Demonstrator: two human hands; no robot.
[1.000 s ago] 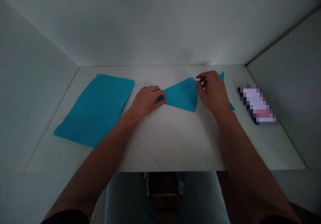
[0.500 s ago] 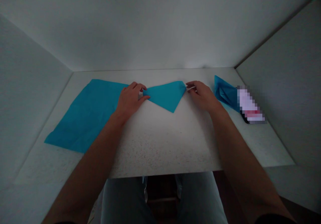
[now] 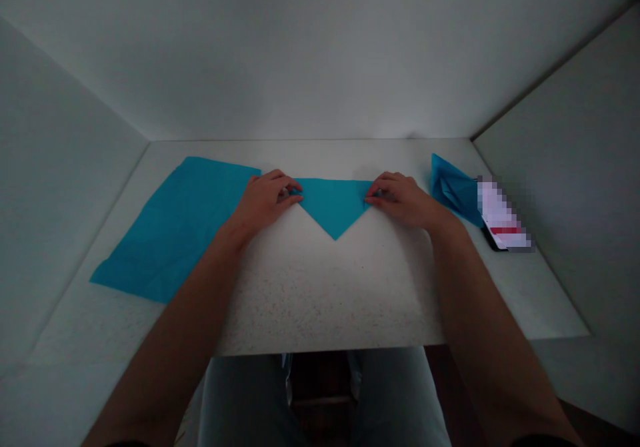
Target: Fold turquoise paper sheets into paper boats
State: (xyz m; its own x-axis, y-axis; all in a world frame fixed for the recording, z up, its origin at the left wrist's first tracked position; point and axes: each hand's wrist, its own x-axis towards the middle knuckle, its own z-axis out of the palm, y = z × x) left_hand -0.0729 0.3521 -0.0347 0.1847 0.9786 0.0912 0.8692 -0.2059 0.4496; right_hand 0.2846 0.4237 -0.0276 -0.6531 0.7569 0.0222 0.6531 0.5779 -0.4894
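Note:
A folded blue sheet of paper (image 3: 334, 205) lies at the middle of the white table, its long straight edge away from me and one point toward me. My left hand (image 3: 273, 199) pinches its left corner between thumb and fingers. At the opposite corner, my right hand (image 3: 397, 197) grips the paper the same way. Part of a larger blue sheet (image 3: 170, 227) is covered by my left hand and forearm; it lies flat and a little creased.
On the right sits a folded blue paper piece (image 3: 453, 190) beside a phone (image 3: 503, 217) whose screen is blurred out. White walls (image 3: 320, 53) close in the table (image 3: 325, 300) at the back and both sides. My legs show below the front edge.
The folded sheet has turned so its long edge runs level and its point faces me. My right hand has come down and closed on the right corner; my left still holds the other.

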